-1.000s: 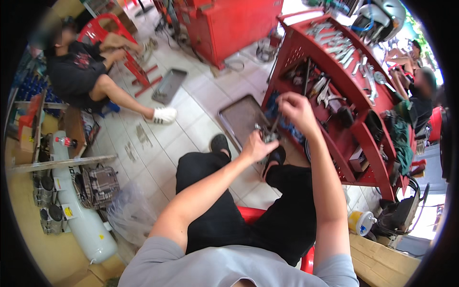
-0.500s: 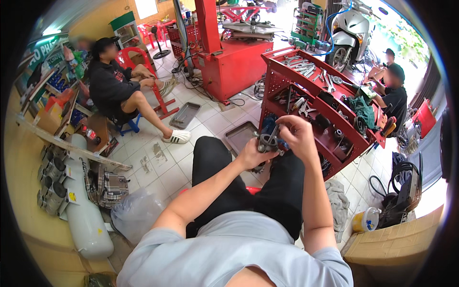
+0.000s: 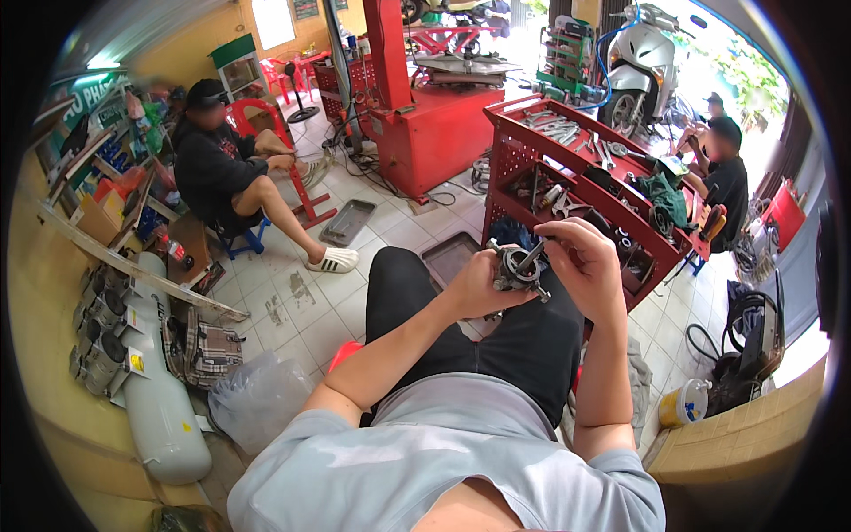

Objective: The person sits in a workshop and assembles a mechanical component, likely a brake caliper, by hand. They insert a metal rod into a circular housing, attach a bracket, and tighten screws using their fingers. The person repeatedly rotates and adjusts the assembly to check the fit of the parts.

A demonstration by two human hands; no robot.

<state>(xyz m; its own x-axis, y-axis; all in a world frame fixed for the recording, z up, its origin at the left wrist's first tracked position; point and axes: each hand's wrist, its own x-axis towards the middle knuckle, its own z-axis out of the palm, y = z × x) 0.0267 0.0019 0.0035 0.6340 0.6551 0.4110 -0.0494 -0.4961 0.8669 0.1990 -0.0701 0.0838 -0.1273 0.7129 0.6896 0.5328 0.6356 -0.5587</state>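
I sit with both hands raised over my lap. My left hand (image 3: 477, 285) grips a round grey metal engine part (image 3: 514, 267) from below and behind. My right hand (image 3: 585, 263) holds a thin dark tool (image 3: 533, 257) whose tip goes into the top of the part. Both hands touch the part, above my black-trousered knees. A red tool cart (image 3: 572, 168) stands just beyond my hands, its shelves full of wrenches and small parts.
A flat metal tray (image 3: 347, 222) and a second tray (image 3: 448, 257) lie on the tiled floor. One person sits on a stool at the left, another crouches at the right by the cart. A white air tank (image 3: 160, 390), a red lift post (image 3: 390, 53) and a scooter (image 3: 634, 62) surround me.
The view has tilted upward, showing more of the shop. My hands with the part have drawn back from the cart's shelf to over my lap, and the tool now sits in the part.
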